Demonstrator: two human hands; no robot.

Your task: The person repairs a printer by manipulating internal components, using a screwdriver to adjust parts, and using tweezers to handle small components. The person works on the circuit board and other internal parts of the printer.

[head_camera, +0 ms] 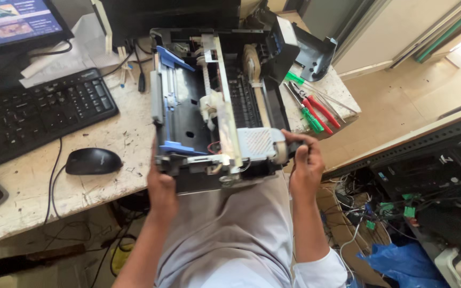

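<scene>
Printer (220, 101), cover off, fills centre of frame, near end hanging off the table (97, 138) edge over person's lap. Left hand (161, 186) grips its lower-left corner; right hand (305, 162) closed round lower-right corner by the white grille. Keyboard (33, 114) & mouse (93, 161) at left. Pliers (316, 109) & screwdrivers (309, 118) just right of printer.

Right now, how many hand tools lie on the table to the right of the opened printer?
3, perhaps more. Red-handled pliers lie nearest the table edge; a green-handled screwdriver lies beside them; another green-handled tool lies nearer the printer. Thin metal tools beside the pliers are unclear.
</scene>
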